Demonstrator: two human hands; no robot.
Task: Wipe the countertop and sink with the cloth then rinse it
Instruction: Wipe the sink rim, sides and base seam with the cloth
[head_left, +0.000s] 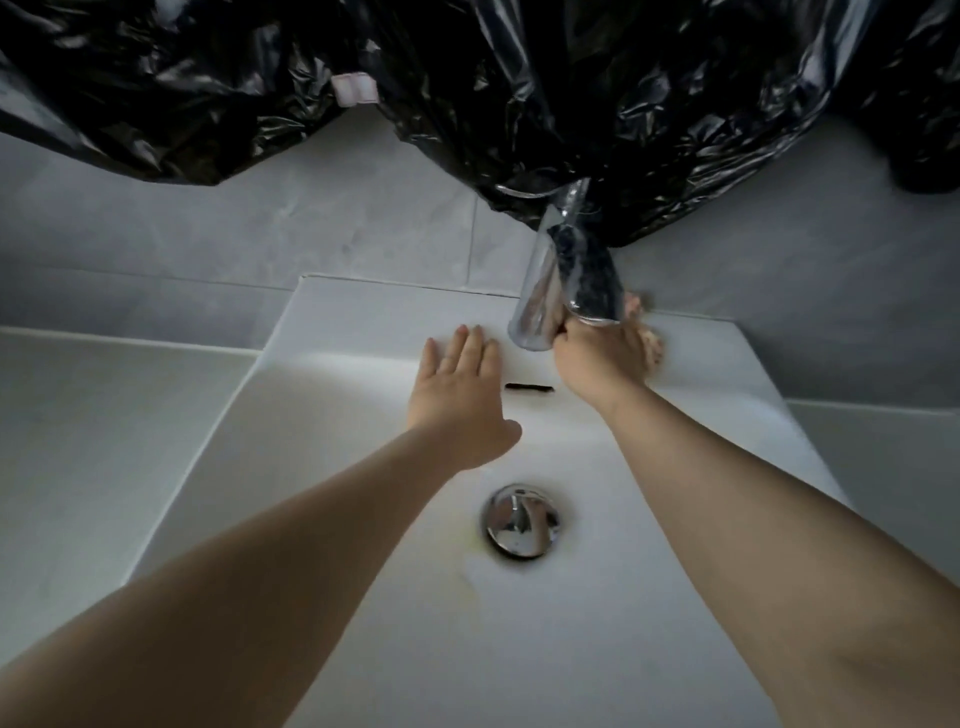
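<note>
White ceramic fills the view: one sink (332, 467) let into a pale tabletop (78, 415), which shows at both side edges. Our left grip (457, 395) lies flat on the sink's back rim, just left of the tap (540, 301). Its fingers are straight and hold nothing, and we judge it is there to steady us while we lean in.

Our right grip (605, 358) reaches round the right side of the tap base, at the back rim. A pale, blurred patch beyond its knuckles is probably the cloth (652, 345). The motion blur and the tap hide the fingers, so we cannot tell whether they curl round the cloth or press it flat. We read the reach as a wipe of the narrow strip behind the tap, a spot that needs a hand tucked in close.

We count two hands, one chrome tap, one drain plug (521, 521) in the basin floor, one dark overflow slot (529, 387) in the back wall — and one sheet of black plastic (467, 78) hung above, with one pale tag (356, 88) on it. No water runs, so rinsing looks to be still ahead.
</note>
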